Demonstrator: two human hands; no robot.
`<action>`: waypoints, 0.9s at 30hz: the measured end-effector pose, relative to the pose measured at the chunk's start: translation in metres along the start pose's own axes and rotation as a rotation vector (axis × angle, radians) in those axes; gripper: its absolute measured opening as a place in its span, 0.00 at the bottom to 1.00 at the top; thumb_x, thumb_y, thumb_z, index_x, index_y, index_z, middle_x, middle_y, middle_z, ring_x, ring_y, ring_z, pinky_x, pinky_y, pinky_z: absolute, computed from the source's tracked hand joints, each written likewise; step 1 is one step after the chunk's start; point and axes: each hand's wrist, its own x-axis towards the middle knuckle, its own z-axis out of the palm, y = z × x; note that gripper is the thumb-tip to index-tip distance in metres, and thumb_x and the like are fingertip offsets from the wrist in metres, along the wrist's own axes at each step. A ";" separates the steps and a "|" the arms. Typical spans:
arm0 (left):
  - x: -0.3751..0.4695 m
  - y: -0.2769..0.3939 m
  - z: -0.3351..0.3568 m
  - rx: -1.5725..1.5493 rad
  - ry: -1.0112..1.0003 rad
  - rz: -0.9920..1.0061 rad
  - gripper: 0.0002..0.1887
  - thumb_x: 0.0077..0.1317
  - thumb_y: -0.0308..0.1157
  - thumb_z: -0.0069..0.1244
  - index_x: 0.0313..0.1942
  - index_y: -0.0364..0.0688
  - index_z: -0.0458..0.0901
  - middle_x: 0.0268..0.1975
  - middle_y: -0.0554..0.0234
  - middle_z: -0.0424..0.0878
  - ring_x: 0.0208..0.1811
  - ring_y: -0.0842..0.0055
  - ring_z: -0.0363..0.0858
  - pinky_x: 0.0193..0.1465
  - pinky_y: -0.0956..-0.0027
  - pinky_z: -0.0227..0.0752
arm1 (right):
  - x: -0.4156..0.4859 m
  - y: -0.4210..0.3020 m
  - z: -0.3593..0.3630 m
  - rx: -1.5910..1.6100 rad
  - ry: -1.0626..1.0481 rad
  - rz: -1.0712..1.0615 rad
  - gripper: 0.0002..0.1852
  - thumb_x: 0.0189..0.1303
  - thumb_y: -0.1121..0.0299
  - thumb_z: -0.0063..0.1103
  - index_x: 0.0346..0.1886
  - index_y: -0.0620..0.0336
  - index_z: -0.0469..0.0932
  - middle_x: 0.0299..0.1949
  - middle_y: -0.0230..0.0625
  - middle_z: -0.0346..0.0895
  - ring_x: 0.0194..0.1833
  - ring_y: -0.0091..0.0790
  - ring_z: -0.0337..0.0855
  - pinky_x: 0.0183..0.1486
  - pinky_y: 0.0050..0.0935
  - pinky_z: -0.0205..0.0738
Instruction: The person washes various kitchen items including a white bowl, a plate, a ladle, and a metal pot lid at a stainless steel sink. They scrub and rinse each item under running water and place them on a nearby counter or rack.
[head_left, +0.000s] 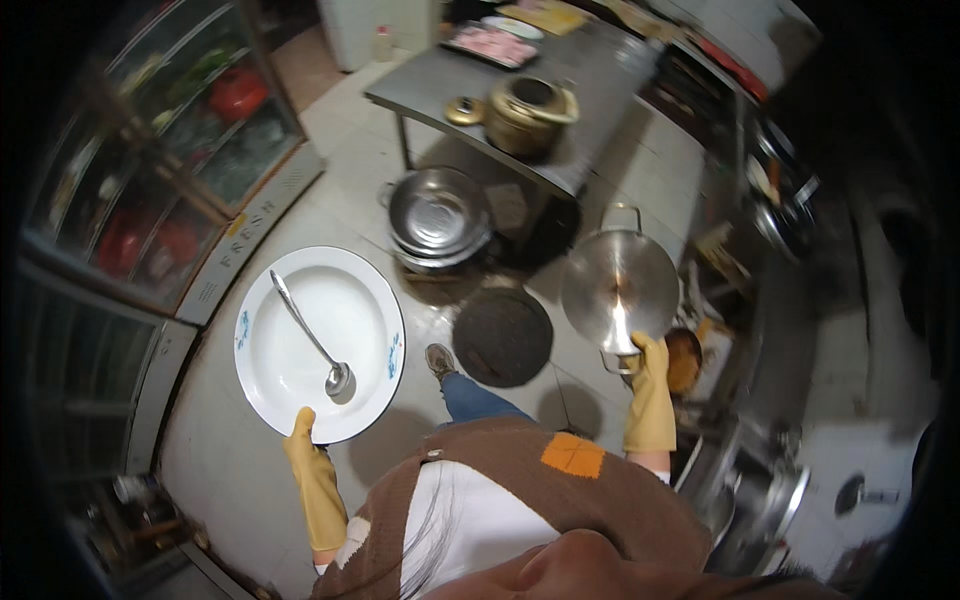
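Observation:
My left hand (311, 469), in a yellow rubber glove, grips the near rim of a wide white enamel basin (300, 292) with small blue patterns on its rim. A metal ladle (304, 326) lies in it, bowl toward me and handle against the far left side. My right hand (651, 390), gloved alike, holds a round stainless steel pan (619, 277) by its near edge and handle. The pan's other loop handle points away from me. My fingers under both vessels are hidden.
Ahead, a metal table (427, 86) bears a brass-coloured kettle (521, 124) and a tray of pink meat (491, 46). Stacked metal pots (439, 217) and a dark round lid or board (502, 337) are low down before me. A glass-door refrigerator (262, 217) stands left; a cluttered counter runs right.

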 end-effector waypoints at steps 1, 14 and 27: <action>0.011 0.013 0.000 -0.034 0.011 0.015 0.27 0.62 0.28 0.60 0.61 0.31 0.75 0.54 0.55 0.82 0.51 0.65 0.83 0.55 0.61 0.77 | 0.009 0.002 0.027 0.027 -0.105 0.035 0.17 0.56 0.81 0.60 0.51 0.64 0.72 0.43 0.43 0.79 0.35 0.42 0.86 0.36 0.45 0.89; 0.190 0.155 0.076 -0.200 0.308 0.033 0.31 0.65 0.30 0.58 0.66 0.28 0.69 0.61 0.48 0.79 0.59 0.62 0.79 0.63 0.59 0.71 | 0.190 0.138 0.514 -0.327 -0.322 0.545 0.11 0.62 0.78 0.54 0.47 0.71 0.73 0.44 0.51 0.79 0.32 0.51 0.84 0.27 0.45 0.85; 0.501 0.391 0.265 0.157 -0.107 -0.016 0.30 0.66 0.31 0.58 0.65 0.29 0.71 0.60 0.49 0.80 0.59 0.63 0.77 0.63 0.61 0.68 | 0.192 0.152 0.811 -0.031 -0.150 0.368 0.18 0.64 0.83 0.50 0.58 0.66 0.69 0.50 0.52 0.76 0.44 0.54 0.86 0.42 0.53 0.91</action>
